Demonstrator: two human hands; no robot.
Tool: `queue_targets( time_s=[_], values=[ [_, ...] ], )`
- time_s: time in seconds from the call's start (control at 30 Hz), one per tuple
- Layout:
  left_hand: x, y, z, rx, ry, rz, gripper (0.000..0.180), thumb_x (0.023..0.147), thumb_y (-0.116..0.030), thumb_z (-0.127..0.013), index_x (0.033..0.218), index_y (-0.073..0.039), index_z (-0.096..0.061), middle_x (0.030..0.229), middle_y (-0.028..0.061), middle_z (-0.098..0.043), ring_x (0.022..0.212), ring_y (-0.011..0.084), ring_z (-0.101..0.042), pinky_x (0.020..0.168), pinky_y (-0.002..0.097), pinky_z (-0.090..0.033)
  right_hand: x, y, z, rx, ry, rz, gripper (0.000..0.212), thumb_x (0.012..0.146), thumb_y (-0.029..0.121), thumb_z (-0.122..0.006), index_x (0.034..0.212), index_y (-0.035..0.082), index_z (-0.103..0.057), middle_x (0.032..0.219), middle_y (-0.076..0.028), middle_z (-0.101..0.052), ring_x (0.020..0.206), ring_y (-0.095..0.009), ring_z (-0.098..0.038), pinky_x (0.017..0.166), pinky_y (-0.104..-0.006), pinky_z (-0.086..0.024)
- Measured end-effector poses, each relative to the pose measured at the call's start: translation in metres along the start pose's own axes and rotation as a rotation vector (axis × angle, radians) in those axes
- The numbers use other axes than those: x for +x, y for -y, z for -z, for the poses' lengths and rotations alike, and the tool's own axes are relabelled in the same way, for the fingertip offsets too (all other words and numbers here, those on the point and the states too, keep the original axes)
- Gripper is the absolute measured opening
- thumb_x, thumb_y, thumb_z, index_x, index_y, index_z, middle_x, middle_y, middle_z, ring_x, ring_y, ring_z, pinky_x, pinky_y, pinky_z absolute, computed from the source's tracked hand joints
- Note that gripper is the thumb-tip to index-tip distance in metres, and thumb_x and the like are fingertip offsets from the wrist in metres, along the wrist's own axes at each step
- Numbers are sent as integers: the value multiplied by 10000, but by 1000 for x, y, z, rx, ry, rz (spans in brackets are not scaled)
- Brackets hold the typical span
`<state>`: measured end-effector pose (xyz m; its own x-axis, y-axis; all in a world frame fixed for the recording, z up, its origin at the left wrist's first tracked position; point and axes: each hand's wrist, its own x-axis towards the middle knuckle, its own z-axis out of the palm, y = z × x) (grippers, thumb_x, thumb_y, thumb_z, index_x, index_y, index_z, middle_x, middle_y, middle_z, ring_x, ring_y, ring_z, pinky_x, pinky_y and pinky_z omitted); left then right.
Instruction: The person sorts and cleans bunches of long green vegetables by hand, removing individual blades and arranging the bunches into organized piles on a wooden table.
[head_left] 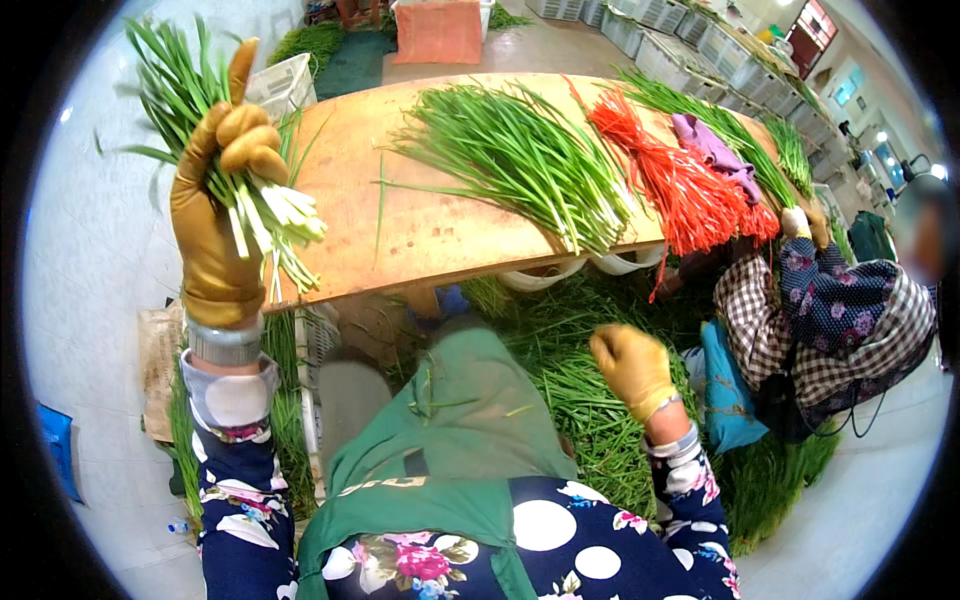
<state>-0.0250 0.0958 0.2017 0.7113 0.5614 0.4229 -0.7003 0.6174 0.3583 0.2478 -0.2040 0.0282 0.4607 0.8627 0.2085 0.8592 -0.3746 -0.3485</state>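
Note:
My left hand, in a yellow glove, is raised at the left end of the wooden table. Its fingers wrap round a bunch of garlic chives, the green leaves pointing up and the pale cut ends down to the right. My right hand, also gloved in yellow, is closed above the heaped chives beside my lap. Whatever it may hold is hidden. A loose spread of chives lies across the tabletop, roots toward me. Right of it rests a bundle of red plastic ties.
A purple cloth lies on the ties. At right a co-worker in a checked garment handles chives at the table. White buckets sit under its near edge. A white crate stands behind its left end; stacked crates line the back right.

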Motion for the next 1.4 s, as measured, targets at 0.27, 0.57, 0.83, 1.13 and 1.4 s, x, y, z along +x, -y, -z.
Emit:
queue_targets(
  time_s=[0.27, 0.57, 0.83, 1.13, 1.4],
  values=[
    [-35, 89, 92, 9, -475, 336, 477, 926, -90, -567, 1345, 86, -422, 805, 52, -597, 696, 154, -605, 698, 275, -567, 135, 59, 6, -232, -179, 60, 219, 853, 276, -673, 881, 65, -622, 786, -138, -609, 720, -331, -614, 636, -411, -487],
    [-85, 118, 102, 142, -648, 439, 290, 942, -103, -584, 1196, 32, -557, 1082, 151, -658, 849, 236, -681, 734, 326, -603, 66, 105, -21, 322, -343, 325, 162, 807, 101, -718, 940, 44, -647, 747, -128, -609, 610, -298, -597, 560, -353, -485],
    [-92, 142, 100, 377, -683, 481, 212, 889, -141, -685, 1050, -6, -659, 900, 54, -689, 767, 140, -670, 634, 231, -560, 21, 117, -46, 290, -188, 381, 155, 810, 146, -685, 924, 95, -593, 701, -112, -549, 590, -309, -565, 522, -391, -459],
    [-104, 145, 106, 424, -667, 436, 243, 898, -136, -673, 1092, 8, -645, 957, 71, -682, 828, 155, -658, 735, 271, -542, -20, 26, -42, 186, 97, 45, 184, 892, 201, -639, 789, 56, -593, 677, -145, -569, 618, -355, -578, 548, -409, -467],
    [-107, 145, 104, 383, -639, 489, 250, 895, -99, -668, 1117, 6, -625, 997, 76, -673, 855, 161, -654, 762, 269, -535, 31, 101, -45, 825, 270, -66, 249, 888, 236, -654, 944, -6, -673, 855, -141, -657, 763, -222, -625, 699, -315, -497]
  ],
)
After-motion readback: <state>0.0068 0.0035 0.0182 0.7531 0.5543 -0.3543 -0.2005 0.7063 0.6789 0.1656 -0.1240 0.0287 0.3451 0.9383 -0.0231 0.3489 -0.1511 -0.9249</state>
